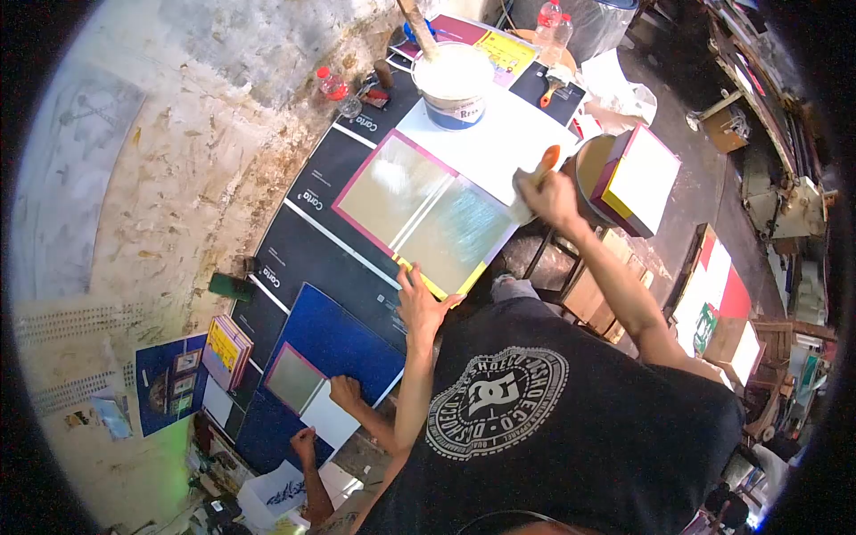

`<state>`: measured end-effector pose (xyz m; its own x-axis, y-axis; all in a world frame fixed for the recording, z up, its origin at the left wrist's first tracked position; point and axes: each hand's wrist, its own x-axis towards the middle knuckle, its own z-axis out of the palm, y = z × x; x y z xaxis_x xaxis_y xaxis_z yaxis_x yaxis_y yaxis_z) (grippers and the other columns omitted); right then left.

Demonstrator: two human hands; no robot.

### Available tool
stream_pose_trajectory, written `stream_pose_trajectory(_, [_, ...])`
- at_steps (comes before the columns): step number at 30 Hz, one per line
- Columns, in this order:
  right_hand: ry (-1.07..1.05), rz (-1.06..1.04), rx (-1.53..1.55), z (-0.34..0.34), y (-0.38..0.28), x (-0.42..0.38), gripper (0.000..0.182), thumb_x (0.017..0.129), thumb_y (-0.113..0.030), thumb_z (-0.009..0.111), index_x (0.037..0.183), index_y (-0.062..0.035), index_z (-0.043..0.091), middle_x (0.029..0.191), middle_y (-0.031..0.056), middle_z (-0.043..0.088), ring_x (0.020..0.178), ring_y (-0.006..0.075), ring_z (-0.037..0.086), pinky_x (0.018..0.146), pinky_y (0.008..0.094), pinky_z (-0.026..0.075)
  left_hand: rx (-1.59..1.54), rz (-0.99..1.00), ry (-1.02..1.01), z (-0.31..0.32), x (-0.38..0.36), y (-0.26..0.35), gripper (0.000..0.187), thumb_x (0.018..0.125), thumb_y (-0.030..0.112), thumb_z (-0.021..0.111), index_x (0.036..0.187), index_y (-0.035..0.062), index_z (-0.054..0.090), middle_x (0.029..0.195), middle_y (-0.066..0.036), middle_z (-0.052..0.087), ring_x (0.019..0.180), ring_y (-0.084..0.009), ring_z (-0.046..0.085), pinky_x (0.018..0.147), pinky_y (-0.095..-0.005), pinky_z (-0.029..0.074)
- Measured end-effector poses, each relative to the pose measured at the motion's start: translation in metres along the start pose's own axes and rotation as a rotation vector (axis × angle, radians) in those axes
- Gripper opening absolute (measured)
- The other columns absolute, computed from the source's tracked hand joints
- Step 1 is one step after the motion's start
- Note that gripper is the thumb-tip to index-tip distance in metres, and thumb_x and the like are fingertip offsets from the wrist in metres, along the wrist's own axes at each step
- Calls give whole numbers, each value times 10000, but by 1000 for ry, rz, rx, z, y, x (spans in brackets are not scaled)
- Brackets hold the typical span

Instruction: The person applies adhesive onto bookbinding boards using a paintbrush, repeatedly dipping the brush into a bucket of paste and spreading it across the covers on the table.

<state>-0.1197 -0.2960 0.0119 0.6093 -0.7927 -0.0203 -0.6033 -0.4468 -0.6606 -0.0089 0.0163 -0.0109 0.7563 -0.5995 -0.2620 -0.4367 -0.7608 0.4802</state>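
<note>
A printed cover sheet (434, 214) with pink and yellow edges lies before me, two grey boards on it and a narrow gap between them. The board nearer me has a wet-looking sheen. My right hand (550, 200) is closed around a brush (549, 160) with an orange handle, its bristles at the sheet's right edge. Against the yellow near edge rests my left hand (422, 306), fingers spread. Beyond the sheet, a bucket (455, 111) of whitish paste stands on white paper (522, 134), a stick leaning in it.
Left, another person's hands (346, 394) work at a smaller cover piece (295, 379) on a blue board (343, 330). A stack of books (227, 350) stands by the wall. Right are a stack of covers (644, 178) on a round container, a second brush (552, 89) and bottles (562, 31).
</note>
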Motion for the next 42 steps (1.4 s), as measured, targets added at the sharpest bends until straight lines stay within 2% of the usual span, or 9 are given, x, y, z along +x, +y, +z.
stream_pose_trajectory(3, [190, -121, 150, 1, -7, -12, 420, 887, -389, 675, 777, 16, 702, 606, 189, 652, 576, 309, 699, 540, 421, 551, -24, -17, -9, 2, 3, 1, 1135, 543, 475, 929, 1426, 75, 338, 1484, -154, 289, 1221, -429, 504, 884, -609, 494])
stream_pose_trajectory(9, [-189, -394, 78, 55, -66, -86, 359, 827, -385, 716, 836, -27, 714, 750, 231, 678, 682, 361, 689, 638, 458, 559, -16, 20, 22, -1, 3, 2, 1118, 537, 483, 927, 1403, 58, 363, 1471, -179, 317, 1219, -431, 515, 891, -584, 504])
stream_pose_trajectory(11, [-202, -60, 43, 36, -32, -66, 367, 855, -412, 696, 783, -53, 724, 679, 204, 664, 609, 350, 676, 606, 453, 555, -29, 1, -13, 1, 5, 0, 1120, 541, 472, 930, 1415, 66, 360, 1485, -170, 312, 1215, -432, 519, 899, -602, 494])
stream_pose_trajectory(17, [286, 60, -76, -66, 33, 10, 498, 839, -454, 730, 732, 31, 702, 629, 195, 664, 592, 325, 689, 614, 415, 552, -54, -45, -33, -1, 3, 2, 1103, 564, 476, 921, 1428, 72, 367, 1498, -173, 295, 1253, -435, 475, 926, -621, 462])
stream_pose_trajectory(23, [255, -54, 337, -91, -26, 70, 387, 835, -237, 773, 1067, 49, 653, 948, 136, 717, 921, 201, 679, 848, 349, 525, -46, 70, 278, -20, 17, 32, 859, 721, 551, 814, 1291, -13, 505, 1355, -237, 445, 1190, -425, 507, 982, -519, 441])
stream_pose_trajectory(28, [-172, -580, 475, 15, -89, 107, 135, 798, -40, 677, 932, -28, 680, 883, 77, 691, 832, 179, 652, 780, 333, 517, 30, 166, 104, -4, 54, 98, 684, 878, 552, 640, 1219, -33, 542, 1219, -196, 547, 1131, -381, 533, 916, -541, 430])
stream_pose_trajectory(34, [-720, -1264, 65, 101, -120, 158, 170, 818, -253, 690, 938, -132, 690, 864, 109, 677, 849, 353, 642, 741, 472, 506, 106, -110, -51, 33, 69, 140, 563, 888, 470, 643, 1158, -21, 604, 1197, -151, 556, 1114, -305, 540, 909, -553, 400])
stream_pose_trajectory(39, [-536, -1069, -230, 145, -183, 279, 157, 844, -207, 669, 934, -81, 640, 906, 189, 659, 864, 384, 650, 735, 469, 526, 53, -279, 5, 43, 64, 153, 591, 903, 471, 622, 1245, -7, 568, 1289, -156, 540, 1180, -313, 533, 939, -567, 397])
stream_pose_trajectory(42, [-514, -1355, 38, 139, -210, 304, 123, 830, -178, 664, 908, -83, 661, 873, 171, 656, 815, 367, 645, 709, 445, 523, -28, -365, 62, 45, 63, 160, 574, 906, 448, 626, 1261, 1, 565, 1320, -142, 516, 1177, -314, 531, 939, -564, 397])
